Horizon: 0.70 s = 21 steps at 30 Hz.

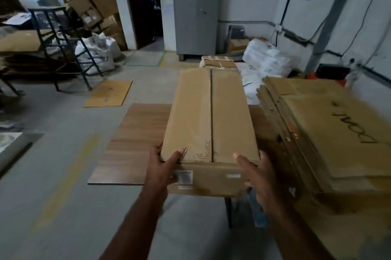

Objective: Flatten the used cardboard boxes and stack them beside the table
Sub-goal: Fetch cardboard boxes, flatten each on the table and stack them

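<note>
A long brown cardboard box (209, 115) lies on the wooden table (135, 143), its top flaps closed along a centre seam. My left hand (163, 166) grips its near left corner, thumb on top. At the near right corner my right hand (257, 173) holds the box too, with the thumb laid over the top edge. A stack of flattened cardboard boxes (321, 130) sits just right of the box, black writing on its top sheet.
A flat cardboard sheet (109, 93) lies on the floor beyond the table. A metal stool frame (61, 43) and white sacks (97, 54) stand at the left, piled boxes behind. A grey cabinet (195, 10) and more sacks (264, 58) are at the back.
</note>
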Tool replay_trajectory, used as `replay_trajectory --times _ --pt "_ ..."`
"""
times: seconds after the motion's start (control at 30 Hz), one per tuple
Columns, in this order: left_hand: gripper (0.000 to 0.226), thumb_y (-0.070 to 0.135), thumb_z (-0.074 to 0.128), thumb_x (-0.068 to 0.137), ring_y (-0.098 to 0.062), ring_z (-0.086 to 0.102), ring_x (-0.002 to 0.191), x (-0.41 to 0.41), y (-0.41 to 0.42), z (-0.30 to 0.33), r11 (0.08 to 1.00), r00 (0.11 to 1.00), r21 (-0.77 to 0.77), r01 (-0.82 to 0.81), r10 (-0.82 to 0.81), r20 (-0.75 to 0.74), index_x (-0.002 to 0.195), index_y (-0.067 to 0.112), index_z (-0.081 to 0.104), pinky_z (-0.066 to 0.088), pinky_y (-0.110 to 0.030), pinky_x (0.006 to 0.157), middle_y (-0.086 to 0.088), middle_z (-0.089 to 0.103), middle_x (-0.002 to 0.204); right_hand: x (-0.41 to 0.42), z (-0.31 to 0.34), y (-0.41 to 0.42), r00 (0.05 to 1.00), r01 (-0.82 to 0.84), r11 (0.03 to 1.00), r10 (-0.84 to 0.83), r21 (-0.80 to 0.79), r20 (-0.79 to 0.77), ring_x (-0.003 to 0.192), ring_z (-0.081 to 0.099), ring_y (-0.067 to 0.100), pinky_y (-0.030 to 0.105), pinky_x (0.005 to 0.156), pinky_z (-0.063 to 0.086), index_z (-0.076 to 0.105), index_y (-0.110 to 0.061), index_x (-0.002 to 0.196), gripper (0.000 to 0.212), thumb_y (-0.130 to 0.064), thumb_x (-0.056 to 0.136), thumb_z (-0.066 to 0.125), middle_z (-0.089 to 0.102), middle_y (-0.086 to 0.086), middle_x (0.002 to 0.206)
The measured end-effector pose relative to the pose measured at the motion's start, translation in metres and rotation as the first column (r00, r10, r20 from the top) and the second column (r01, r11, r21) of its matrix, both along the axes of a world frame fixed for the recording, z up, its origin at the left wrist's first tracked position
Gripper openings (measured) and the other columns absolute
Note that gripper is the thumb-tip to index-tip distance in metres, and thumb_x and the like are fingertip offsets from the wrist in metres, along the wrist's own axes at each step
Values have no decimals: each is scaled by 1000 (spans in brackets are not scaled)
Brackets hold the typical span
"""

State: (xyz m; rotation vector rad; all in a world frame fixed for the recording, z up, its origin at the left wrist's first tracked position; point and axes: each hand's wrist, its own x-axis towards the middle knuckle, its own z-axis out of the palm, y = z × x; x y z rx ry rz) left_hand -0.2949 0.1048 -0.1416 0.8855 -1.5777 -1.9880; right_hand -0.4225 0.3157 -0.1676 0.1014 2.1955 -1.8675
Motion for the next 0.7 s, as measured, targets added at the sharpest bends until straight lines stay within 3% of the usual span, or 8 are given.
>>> replay_trajectory --times 0.1,0.2,0.3,0.4,0.47,0.6,0.7 --pt "47 21 77 89 -27 67 104 -34 2 -24 1000 999 16 1 -2 38 127 30 50 55 -68 85 4 63 118 -40 -21 1 998 -40 999 39 24 51 106 66 22 42 76 58 49 -27 143 82 -51 75 86 66 -2 126" --pt "49 20 75 91 -24 67 105 -53 1 -39 999 998 47 -23 20 65 132 31 50 53 -61 91 4 64 122 -64 -36 -13 994 -68 995 61 75 89 117 62 25 55 94 56 42 -25 147 91 -56 73 85 59 -6 128" --pt "57 29 79 89 -24 68 109 -74 -10 -44 999 995 -12 -46 47 93 138 34 50 55 -50 91 1 66 125 -87 -41 -29 997 -61 995 57 78 55 112 63 22 56 97 55 47 -24 136 78 -54 74 85 63 -2 128" --pt "60 55 85 69 -26 69 110 -95 -34 -64 999 988 -41 -22 28 149 121 45 57 57 -54 93 0 69 121 -107 -35 -42 996 -83 991 78 108 49 108 61 19 54 98 55 48 -23 136 74 -50 78 84 62 -4 122" --pt "59 60 84 65 -25 70 108 -102 -43 -67 999 984 -31 -17 22 175 114 42 57 57 -58 94 -2 70 118 -117 -33 -47 994 -97 987 90 125 54 107 60 18 48 98 55 48 -19 139 74 -47 81 83 61 -3 121" --pt "42 44 79 85 -26 69 108 -104 -43 -62 999 989 -17 29 -26 148 118 38 54 58 -55 92 -5 68 120 -123 -34 -48 995 -98 985 92 144 45 109 63 20 41 95 56 49 -16 142 75 -47 83 82 63 -1 125" --pt "36 33 75 90 -23 70 101 -105 -44 -58 999 995 39 35 -39 94 118 31 53 60 -46 84 -7 68 118 -115 -29 -47 996 -81 984 73 156 57 114 63 22 47 98 56 45 -19 148 96 -62 71 83 64 2 132"
